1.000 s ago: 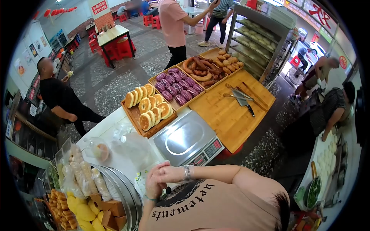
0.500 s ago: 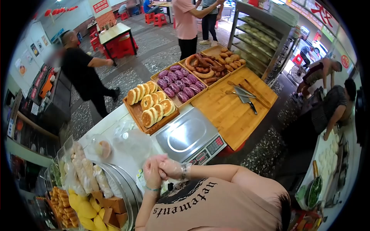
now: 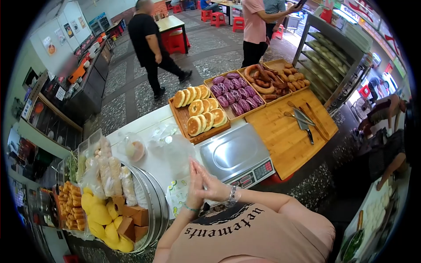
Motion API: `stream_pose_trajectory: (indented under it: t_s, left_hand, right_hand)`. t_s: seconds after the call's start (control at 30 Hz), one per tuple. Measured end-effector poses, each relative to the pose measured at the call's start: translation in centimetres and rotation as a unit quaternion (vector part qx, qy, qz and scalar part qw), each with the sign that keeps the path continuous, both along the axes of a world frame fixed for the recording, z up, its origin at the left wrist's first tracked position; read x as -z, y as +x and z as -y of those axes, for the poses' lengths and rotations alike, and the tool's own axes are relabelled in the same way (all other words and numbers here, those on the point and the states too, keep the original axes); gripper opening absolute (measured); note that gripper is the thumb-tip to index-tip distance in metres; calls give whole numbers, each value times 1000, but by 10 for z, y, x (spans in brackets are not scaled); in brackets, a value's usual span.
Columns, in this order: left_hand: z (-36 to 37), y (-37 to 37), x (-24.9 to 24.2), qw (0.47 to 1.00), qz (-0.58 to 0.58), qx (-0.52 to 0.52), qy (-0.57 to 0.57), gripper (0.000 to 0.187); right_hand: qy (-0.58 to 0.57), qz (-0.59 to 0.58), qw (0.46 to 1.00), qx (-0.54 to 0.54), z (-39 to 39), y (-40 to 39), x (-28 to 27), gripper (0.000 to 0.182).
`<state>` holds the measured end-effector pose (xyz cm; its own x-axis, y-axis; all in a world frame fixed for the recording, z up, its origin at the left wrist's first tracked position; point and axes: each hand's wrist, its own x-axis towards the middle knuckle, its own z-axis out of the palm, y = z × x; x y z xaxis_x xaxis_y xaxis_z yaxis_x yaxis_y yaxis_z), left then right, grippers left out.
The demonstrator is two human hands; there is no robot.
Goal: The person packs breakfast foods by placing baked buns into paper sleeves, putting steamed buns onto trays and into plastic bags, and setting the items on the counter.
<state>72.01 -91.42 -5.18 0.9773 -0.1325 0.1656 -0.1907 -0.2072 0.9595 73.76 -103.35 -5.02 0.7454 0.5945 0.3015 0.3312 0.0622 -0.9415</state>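
My left hand [image 3: 194, 193] and my right hand [image 3: 215, 188] are pressed palm to palm in front of my chest, fingers stretched out. Thin clear plastic seems to cover the fingers. Neither hand shows anything held. Just beyond them is a kitchen scale [image 3: 234, 151] with a bare metal plate. Clear plastic bags [image 3: 177, 153] lie on the white counter [image 3: 153, 168] at the fingertips. Behind the scale, a wooden tray [image 3: 211, 134] bears round browned flatbreads [image 3: 206, 109].
Purple buns [image 3: 234, 94], sausages [image 3: 265, 79] and small browned pieces [image 3: 294, 79] fill further trays. A cleaver [image 3: 303, 120] and tongs lie on a cutting board [image 3: 280, 140]. A steamer [image 3: 160, 206] with yellow buns [image 3: 98, 210] stands left. A person in black [image 3: 147, 39] is across the counter.
My clasped hands have straightened into flat palms pressed together. The view has turned left, so the trays and scale sit further right. The person in black has walked on.
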Motion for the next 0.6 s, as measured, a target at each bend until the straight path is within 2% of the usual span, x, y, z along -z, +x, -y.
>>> stream_pose_trajectory:
  t_s: [0.03,0.13,0.2,0.27,0.33,0.37,0.4,0.47,0.5,0.53,0.6]
  left_hand:
    - [2,-1,6,999,-17,-16,-32,69]
    - [6,-7,15,992,-48,-62,-95,67]
    - [3,-6,11,975,-99,-69,-189,69]
    - [-6,-1,19,976,-73,-62,-194,76]
    - [-16,1,35,976,-68,49,-201,74]
    - [-17,-2,23,978,-105,78,-165,68]
    - [-20,-2,25,976,-115,62,-172,68]
    - [-29,0,29,982,-29,187,-18,64]
    - [-29,-3,30,983,-44,174,-27,64]
    - [-27,-4,26,986,-37,159,-43,65]
    - [-19,-11,19,988,-39,137,-65,65]
  right_hand:
    - [-33,6,999,-15,-1,-2,-6,108]
    - [-45,1,998,-37,-5,-7,-14,107]
    - [-56,-4,996,-69,-7,-5,-8,108]
    - [-73,-5,992,-101,-4,-2,-7,108]
    - [-81,9,993,-89,-1,-4,-9,107]
    - [-119,86,988,-54,-2,-3,-14,98]
    - [-122,75,987,-71,-3,-7,-14,98]
    - [-108,75,990,-47,-4,-14,-17,77]
    - [-160,41,985,-58,-1,-14,-22,87]
    - [-165,28,983,-73,0,-13,-20,87]
    - [-281,90,949,-109,0,-11,-16,89]
